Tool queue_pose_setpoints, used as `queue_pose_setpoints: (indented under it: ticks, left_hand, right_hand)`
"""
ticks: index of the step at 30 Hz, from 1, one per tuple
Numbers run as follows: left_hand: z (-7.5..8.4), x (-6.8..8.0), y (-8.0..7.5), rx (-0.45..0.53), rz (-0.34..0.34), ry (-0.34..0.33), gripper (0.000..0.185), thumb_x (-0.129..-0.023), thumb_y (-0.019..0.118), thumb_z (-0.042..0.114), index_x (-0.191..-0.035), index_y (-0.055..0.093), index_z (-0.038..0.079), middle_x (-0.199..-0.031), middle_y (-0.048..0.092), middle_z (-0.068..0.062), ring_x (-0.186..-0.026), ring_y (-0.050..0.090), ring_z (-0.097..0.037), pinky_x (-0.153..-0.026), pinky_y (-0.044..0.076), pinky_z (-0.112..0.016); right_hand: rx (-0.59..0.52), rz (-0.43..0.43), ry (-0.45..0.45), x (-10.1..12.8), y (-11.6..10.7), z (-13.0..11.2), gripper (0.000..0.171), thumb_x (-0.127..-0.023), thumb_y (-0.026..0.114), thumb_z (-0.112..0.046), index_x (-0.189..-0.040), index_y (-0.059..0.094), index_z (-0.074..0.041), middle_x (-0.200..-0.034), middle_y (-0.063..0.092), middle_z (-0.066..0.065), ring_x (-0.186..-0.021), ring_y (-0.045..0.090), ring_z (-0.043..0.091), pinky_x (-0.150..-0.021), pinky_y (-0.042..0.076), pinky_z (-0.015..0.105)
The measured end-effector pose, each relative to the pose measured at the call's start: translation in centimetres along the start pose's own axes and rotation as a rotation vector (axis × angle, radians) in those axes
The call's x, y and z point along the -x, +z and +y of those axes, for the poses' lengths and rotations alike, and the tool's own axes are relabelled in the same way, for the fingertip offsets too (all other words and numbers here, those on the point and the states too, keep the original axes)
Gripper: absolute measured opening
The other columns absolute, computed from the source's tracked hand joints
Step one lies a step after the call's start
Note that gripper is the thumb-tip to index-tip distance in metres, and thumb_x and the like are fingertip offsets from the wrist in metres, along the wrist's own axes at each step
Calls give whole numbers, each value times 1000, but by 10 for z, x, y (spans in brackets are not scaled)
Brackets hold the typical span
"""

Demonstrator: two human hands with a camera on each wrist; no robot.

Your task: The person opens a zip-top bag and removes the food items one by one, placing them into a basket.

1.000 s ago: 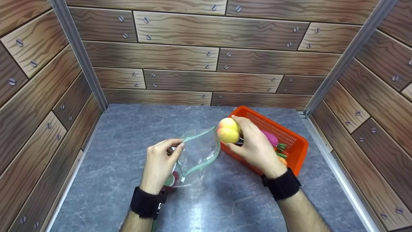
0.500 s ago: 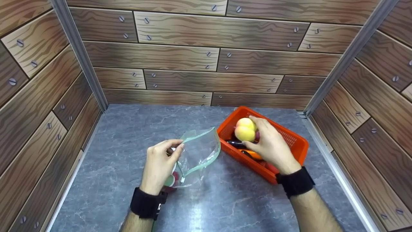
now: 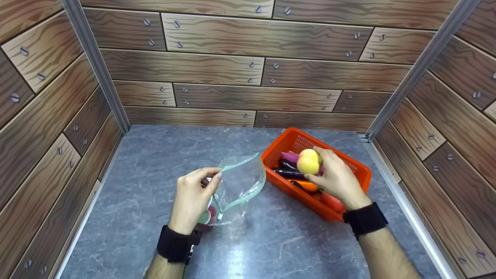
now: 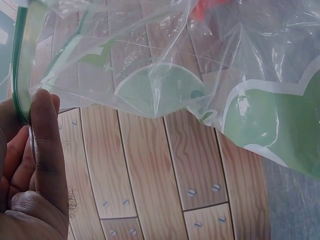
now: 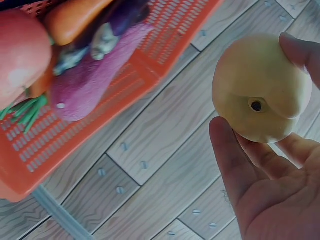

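My right hand [image 3: 335,176] holds a yellow-pink toy peach [image 3: 309,161] above the orange basket [image 3: 358,170]; in the right wrist view the peach [image 5: 260,90] sits between thumb and fingertips. My left hand [image 3: 192,197] pinches the rim of a clear zip bag [image 3: 240,182] with a green seal, keeping its mouth open toward the basket. The bag's film [image 4: 200,75] fills the left wrist view. Something red and green lies inside the bag under my left hand.
The basket holds toy vegetables: a purple one [image 3: 290,157], a dark eggplant [image 3: 288,173], an orange carrot [image 3: 308,186] and a red piece [image 3: 331,201]. The grey stone-pattern tabletop [image 3: 174,147] is enclosed by wood-print walls on three sides.
My right hand has carried the peach to the right, from the bag's mouth back over the basket. The left hand and bag have stayed in place.
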State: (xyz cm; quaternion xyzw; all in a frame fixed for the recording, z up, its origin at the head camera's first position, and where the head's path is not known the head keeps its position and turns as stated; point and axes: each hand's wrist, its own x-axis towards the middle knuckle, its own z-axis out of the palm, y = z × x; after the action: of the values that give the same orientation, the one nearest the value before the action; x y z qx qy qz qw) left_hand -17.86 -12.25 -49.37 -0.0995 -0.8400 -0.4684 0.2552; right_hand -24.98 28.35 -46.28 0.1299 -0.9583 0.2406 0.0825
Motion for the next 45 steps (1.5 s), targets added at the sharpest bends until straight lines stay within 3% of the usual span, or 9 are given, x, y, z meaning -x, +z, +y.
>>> queue_pose_setpoints:
  ticks: [15, 31, 39, 45]
  left_hand:
    - [0, -1, -1, 10, -9, -2, 14, -107, 88, 14, -120, 91, 10, -102, 90, -1, -76, 76, -8, -68, 62, -21]
    - [0, -1, 1, 22, -17, -7, 14, -107, 88, 14, -120, 91, 11, -101, 90, 0, -78, 78, -9, -71, 64, -22]
    - [-2, -1, 3, 10, 4, 18, 12, -107, 88, 14, -118, 92, 10, -102, 90, -1, -76, 77, -9, -70, 64, -22]
    - [-1, 0, 3, 6, 1, 12, 13, -107, 88, 14, -118, 92, 9, -104, 91, -2, -77, 77, -10, -71, 64, -23]
  right_hand:
    - [81, -42, 7, 4, 12, 35, 85, -95, 97, -17, -165, 55, 7, -156, 68, 35, -140, 69, 55, -120, 57, 75]
    - [142, -124, 8, 15, 33, 53, 85, -94, 99, -24, -162, 58, 7, -157, 67, 36, -137, 71, 59, -118, 58, 76]
    - [172, -184, 7, 16, 37, 61, 85, -93, 97, -21, -162, 57, 10, -154, 69, 38, -137, 72, 55, -119, 59, 71]
    - [173, -211, 18, 16, 37, 62, 76, -95, 96, -19, -156, 62, 9, -147, 73, 35, -128, 74, 49, -114, 61, 69]
